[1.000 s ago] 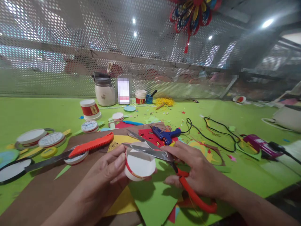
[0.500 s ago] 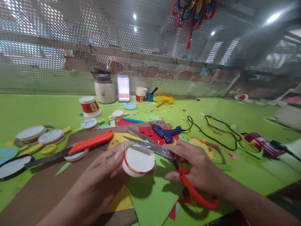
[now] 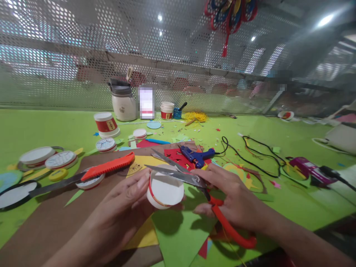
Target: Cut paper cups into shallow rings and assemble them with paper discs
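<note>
My left hand [image 3: 130, 196] grips the side of a cut-down white paper cup [image 3: 166, 190] with a thin red band, its open side tilted toward me. In my right hand [image 3: 232, 196] is a pair of scissors [image 3: 232, 230] with red handles. The scissor blades are spread, one lying across the cup's far rim and the other beyond it. Below the cup lies a green paper sheet [image 3: 180, 237]. An orange utility knife [image 3: 109, 167] rests on brown paper [image 3: 63, 218] left of my left hand. Past the blades lies a blue glue gun [image 3: 196, 155].
Several cut cup discs, such as a white one [image 3: 61, 160], lie at the left. A red-and-white cup [image 3: 105, 125], a white jar [image 3: 124, 105], a phone [image 3: 146, 103] and stacked cups [image 3: 167, 110] stand at the back. A black cord [image 3: 267, 170] runs rightward among paper scraps.
The cup has shifted very slightly to the right in my left hand, with its rim turned a little. The scissors and my right hand stay in nearly the same position.
</note>
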`<action>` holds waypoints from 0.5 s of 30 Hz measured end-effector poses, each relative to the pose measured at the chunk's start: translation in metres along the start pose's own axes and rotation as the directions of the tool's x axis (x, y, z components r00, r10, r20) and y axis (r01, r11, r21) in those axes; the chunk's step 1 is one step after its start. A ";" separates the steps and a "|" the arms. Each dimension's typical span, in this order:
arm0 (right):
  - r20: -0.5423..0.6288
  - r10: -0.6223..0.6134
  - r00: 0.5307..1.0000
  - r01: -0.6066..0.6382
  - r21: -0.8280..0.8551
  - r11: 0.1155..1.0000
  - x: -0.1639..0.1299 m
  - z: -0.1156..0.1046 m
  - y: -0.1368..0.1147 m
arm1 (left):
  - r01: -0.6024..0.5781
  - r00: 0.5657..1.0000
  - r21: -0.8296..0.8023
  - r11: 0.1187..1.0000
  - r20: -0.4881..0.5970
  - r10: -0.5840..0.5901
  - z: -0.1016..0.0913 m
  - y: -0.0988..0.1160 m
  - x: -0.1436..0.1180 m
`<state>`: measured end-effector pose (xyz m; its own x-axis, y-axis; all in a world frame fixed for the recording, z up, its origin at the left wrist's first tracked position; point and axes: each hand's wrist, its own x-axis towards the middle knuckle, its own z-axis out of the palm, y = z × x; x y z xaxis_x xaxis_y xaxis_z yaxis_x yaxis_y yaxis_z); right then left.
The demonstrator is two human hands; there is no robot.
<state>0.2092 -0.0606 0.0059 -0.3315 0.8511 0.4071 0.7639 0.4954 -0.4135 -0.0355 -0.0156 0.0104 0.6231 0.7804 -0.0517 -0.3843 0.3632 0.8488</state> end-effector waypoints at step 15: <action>-0.047 -0.054 0.997 0.053 -0.006 0.999 -0.002 0.000 0.003 | 0.022 1.000 -0.090 0.996 0.019 -0.021 0.002 0.005 -0.002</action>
<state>0.2122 -0.0608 0.0036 -0.3455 0.8141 0.4668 0.7481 0.5392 -0.3867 -0.0378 -0.0167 0.0158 0.6439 0.7628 -0.0592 -0.4300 0.4249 0.7966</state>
